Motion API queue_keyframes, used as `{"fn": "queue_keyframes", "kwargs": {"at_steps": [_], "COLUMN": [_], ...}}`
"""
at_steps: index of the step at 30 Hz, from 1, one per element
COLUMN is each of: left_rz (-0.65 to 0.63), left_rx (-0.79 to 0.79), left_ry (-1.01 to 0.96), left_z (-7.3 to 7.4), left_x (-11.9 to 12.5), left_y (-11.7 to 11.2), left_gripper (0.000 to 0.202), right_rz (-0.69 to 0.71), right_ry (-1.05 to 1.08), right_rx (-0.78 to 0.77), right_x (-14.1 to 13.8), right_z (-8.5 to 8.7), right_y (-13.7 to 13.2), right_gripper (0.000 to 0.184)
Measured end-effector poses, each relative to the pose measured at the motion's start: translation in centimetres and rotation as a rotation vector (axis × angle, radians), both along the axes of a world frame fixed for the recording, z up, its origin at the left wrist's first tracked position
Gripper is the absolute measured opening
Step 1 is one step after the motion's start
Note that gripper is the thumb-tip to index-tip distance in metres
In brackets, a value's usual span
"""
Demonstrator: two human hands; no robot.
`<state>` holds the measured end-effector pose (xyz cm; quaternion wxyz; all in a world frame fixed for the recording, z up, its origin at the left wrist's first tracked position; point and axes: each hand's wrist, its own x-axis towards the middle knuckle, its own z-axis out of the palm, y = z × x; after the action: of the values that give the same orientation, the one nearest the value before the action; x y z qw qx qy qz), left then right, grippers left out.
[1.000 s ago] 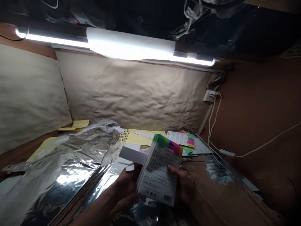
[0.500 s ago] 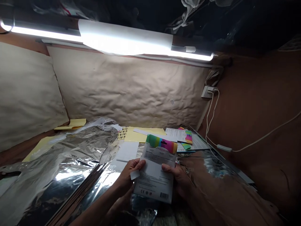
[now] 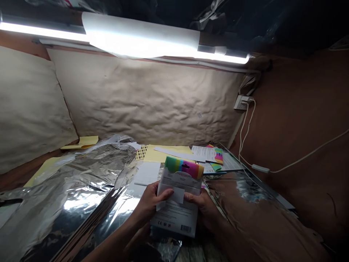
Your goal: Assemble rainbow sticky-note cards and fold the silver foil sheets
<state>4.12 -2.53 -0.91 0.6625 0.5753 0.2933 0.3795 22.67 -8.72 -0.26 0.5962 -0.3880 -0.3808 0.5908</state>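
A stack of white retail package cards (image 3: 178,214) with a rainbow-striped top is held upright over the bench, printed back facing me. My left hand (image 3: 151,202) grips its left edge, thumb on the face. My right hand (image 3: 203,205) grips the right edge, fingers curled round it. Between the two thumbs a small white sticker (image 3: 179,195) lies on the card's face. Both forearms come up from the bottom edge.
Crinkled silver foil bags (image 3: 76,193) cover the left of the bench; a shiny sheet (image 3: 245,196) lies at right. Yellow paper (image 3: 163,154), leaflets and more rainbow cards (image 3: 215,156) sit at the back. A tube light (image 3: 141,40) hangs overhead; a white cable (image 3: 272,169) runs along the right wall.
The small white sticker moved from my left fingertips at the card's left edge onto the middle of the card's face. The stack squared up and came slightly nearer.
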Motion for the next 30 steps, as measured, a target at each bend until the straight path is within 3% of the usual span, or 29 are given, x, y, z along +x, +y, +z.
{"fn": "queue_keyframes", "kwargs": {"at_steps": [8, 16, 19, 22, 24, 25, 27, 30], "left_rz": [0.045, 0.095, 0.138, 0.196, 0.223, 0.229, 0.235, 0.235], "left_rx": [-0.008, 0.056, 0.051, 0.035, 0.04, 0.051, 0.081, 0.115], "left_ry": [0.026, 0.036, -0.007, -0.029, -0.034, -0.037, -0.029, 0.003], "left_z": [0.6, 0.5, 0.5, 0.5, 0.5, 0.5, 0.4, 0.3], "left_x": [0.0, 0.3, 0.4, 0.4, 0.4, 0.4, 0.5, 0.8], "left_y": [-0.5, -0.4, -0.5, -0.5, -0.4, -0.4, -0.4, -0.5], "left_gripper": [0.039, 0.036, 0.035, 0.037, 0.038, 0.038, 0.037, 0.036], "right_rz": [0.023, 0.065, 0.041, -0.319, -0.569, -0.607, -0.522, -0.397], "right_ry": [-0.043, -0.028, -0.127, -0.439, -0.705, -0.832, -1.034, -1.19], "right_rx": [0.001, 0.011, 0.04, 0.225, 0.45, 0.566, 0.764, 0.923], "right_x": [-0.5, -0.4, 0.2, 0.7, 0.4, 0.1, -0.7, -2.0], "right_z": [0.4, -0.8, -0.7, -0.3, -0.1, -0.1, -0.2, -0.7], "right_y": [-0.1, 0.2, 0.5, 0.4, 0.0, -0.2, -0.5, -0.4], "right_gripper": [0.049, 0.041, 0.045, 0.053, 0.043, 0.036, 0.029, 0.031]}}
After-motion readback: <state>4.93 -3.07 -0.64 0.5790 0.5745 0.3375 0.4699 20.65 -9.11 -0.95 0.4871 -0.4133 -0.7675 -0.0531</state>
